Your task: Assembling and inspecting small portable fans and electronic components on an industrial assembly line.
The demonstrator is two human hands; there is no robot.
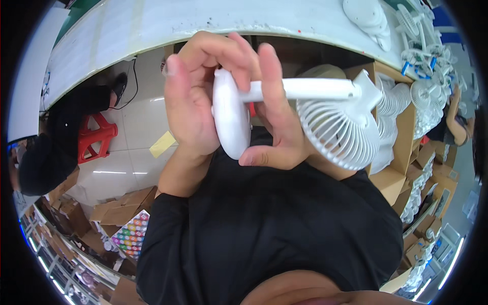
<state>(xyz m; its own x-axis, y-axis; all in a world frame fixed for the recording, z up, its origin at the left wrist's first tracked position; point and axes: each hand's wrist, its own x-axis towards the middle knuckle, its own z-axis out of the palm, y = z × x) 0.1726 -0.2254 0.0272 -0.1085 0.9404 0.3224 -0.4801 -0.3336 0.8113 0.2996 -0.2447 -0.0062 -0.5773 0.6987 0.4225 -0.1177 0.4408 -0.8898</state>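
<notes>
I hold a small white fan close to my chest, in front of my black shirt. Its oval base [231,119] sits between both hands, its straight stem [315,89] runs to the right, and its round grille head [340,132] hangs at the right end. My left hand [188,101] wraps the base from the left, fingers curled over its top. My right hand [277,132] grips the base from the right, with a finger laid across the stem and the thumb under the base's lower end.
A long white worktable [203,23] curves across the top, with white fan parts [371,18] at its right end. Open cardboard boxes [401,132] of white fan grilles stand at the right. A red stool [96,137] and a person in black [56,137] are at the left. More boxes [122,208] lie at the lower left.
</notes>
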